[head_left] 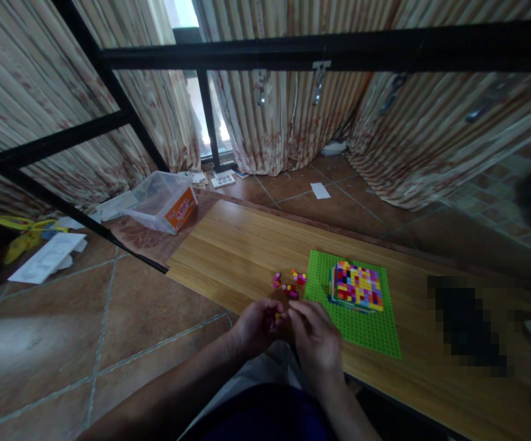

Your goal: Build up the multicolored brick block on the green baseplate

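My left hand [259,324] is cupped around several small toy bricks [272,320], pink, purple and yellow, at the table's near edge. Close beside it, my right hand [316,334] has thumb and fingertips pinched together over the cupped palm. What lies in that pinch is too small to make out. Just beyond both hands, several loose toy bricks [289,290] in pink, red and orange lie on the wood. To the right a green baseplate [366,335] carries a low block built of many-coloured bricks [357,286].
The wooden table [233,245] runs left to right before me. A clear plastic bin [155,199] with an orange label stands beyond its left end. Black metal bars [265,56] cross above. A white tray [49,257] lies on the tiled floor, and a blurred-out dark patch [467,324] covers the table's right.
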Demonstrator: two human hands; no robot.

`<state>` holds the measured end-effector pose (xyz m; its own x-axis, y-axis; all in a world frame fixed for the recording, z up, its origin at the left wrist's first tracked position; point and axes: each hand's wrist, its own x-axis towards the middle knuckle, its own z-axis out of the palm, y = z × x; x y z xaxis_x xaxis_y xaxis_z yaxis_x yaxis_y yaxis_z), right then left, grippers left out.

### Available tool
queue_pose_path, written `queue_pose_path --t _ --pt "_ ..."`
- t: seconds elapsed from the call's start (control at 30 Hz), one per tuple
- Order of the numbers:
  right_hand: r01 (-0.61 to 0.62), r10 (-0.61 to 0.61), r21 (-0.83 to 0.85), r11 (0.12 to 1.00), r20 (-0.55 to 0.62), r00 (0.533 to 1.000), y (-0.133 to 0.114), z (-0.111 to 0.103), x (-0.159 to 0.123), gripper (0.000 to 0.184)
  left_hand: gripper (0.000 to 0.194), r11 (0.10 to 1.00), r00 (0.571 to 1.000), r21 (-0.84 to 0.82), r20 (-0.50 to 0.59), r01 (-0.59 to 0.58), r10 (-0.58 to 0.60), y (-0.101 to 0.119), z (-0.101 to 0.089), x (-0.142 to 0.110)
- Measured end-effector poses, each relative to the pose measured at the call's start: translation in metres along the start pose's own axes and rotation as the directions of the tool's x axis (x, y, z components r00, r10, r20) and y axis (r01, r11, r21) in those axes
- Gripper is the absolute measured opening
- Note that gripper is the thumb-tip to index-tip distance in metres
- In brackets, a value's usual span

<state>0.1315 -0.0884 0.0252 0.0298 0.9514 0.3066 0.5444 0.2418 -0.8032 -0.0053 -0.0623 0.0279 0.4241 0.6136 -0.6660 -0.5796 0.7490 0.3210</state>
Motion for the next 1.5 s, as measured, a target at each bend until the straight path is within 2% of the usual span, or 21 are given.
queue_pose_path --t 0.17,0.3,0.43,0.53,0.7,0.83,0.9,1.0,1.07,1.17,1.3,1.5 --pt "0.031 -0.022 -0.348 0.937 0.030 0.999 0.029 0.002 0.023 0.023 0.021 0.999 0.996 0.034 -0.090 -0.001 0.004 0.009 0.001 -0.003" --pt "0.080 -0.039 -0.458 0.886 0.098 0.994 0.037 0.010 0.030 0.018 0.027 0.999 0.996 0.026 -0.078 -0.031 0.033 0.014 0.005 -0.007" --pt "0.097 -0.026 -0.456 0.885 0.160 0.987 0.039 0.013 0.032 0.018 0.042 0.996 0.998 -0.049 -0.010 -0.070 0.069 0.017 0.006 -0.009" --pt "0.091 -0.026 -0.425 0.901 0.157 0.987 0.035 0.008 0.035 0.019 0.047 0.993 0.996 -0.084 -0.015 -0.086 0.085 0.018 0.006 -0.009" --pt "0.060 -0.038 -0.264 0.963 0.088 0.995 0.005 -0.002 0.035 0.019 0.046 0.989 0.997 -0.131 -0.025 -0.073 0.070 0.017 0.006 -0.009" --pt "0.053 -0.028 -0.138 0.989 0.182 0.983 -0.019 0.002 0.029 0.019 0.042 0.988 0.998 -0.146 0.017 -0.057 0.060 0.015 0.008 -0.006" --pt "0.046 -0.026 -0.123 0.991 0.163 0.986 -0.018 0.004 0.028 0.023 0.035 0.988 0.998 -0.145 0.021 -0.051 0.055 0.014 0.008 -0.005" --pt "0.025 -0.017 -0.193 0.981 0.044 0.999 -0.004 0.002 0.032 0.028 0.025 0.989 0.998 -0.142 -0.034 -0.049 0.044 0.016 0.006 -0.005" --pt "0.000 0.006 -0.283 0.959 0.021 1.000 0.007 -0.002 0.038 0.030 0.023 0.991 0.997 -0.123 -0.068 -0.043 0.035 0.018 0.004 -0.006" --pt "-0.004 0.042 -0.403 0.915 0.086 0.995 0.019 -0.005 0.048 0.034 0.024 0.995 0.995 -0.091 -0.095 -0.037 0.029 0.020 0.004 -0.008" --pt "0.009 0.098 -0.483 0.876 0.196 0.976 0.025 -0.001 0.061 0.040 0.024 0.998 0.995 -0.062 -0.102 -0.025 0.019 0.020 0.006 -0.008" --pt "0.024 0.190 -0.542 0.840 0.335 0.923 0.026 0.006 0.081 0.024 0.024 0.999 0.992 -0.041 -0.125 -0.024 0.019 0.021 0.009 -0.009"
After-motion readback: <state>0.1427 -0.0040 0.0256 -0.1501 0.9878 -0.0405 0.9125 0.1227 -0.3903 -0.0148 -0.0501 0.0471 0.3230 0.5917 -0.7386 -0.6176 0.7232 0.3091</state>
